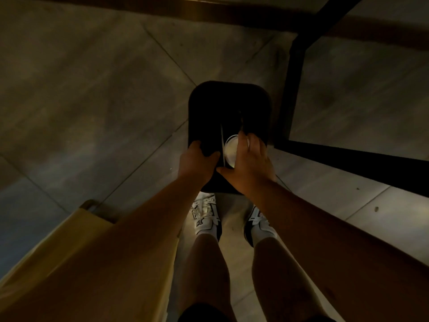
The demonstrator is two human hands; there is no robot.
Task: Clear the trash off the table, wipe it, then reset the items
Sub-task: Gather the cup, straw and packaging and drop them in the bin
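Right hand (249,163) is wrapped around a pale round plastic cup (231,151) with a thin straw (222,145) sticking out of it, fingers closed on the rim and side, holding it right over the near right edge of a dark rounded-rectangle bin (228,117) sitting on the floor. Left hand (197,162) is clamped on the bin's near left rim, thumb over the edge, so both grips are closed on something.

Looks to me like this is the trash-clearing step: the cup is about to go in. Next move is probably just letting go once it's fully over the opening, since the straw pokes out and could catch on the rim.

Bin interior is too dark to see what's in there. The floor (92,89) is big grey tiles, pretty dim lighting overall. There's a black metal frame leg (292,89) just right of the bin, a tan wooden piece of furniture (92,228) at lower left, and white sneakers (206,214) below. No counter in view.
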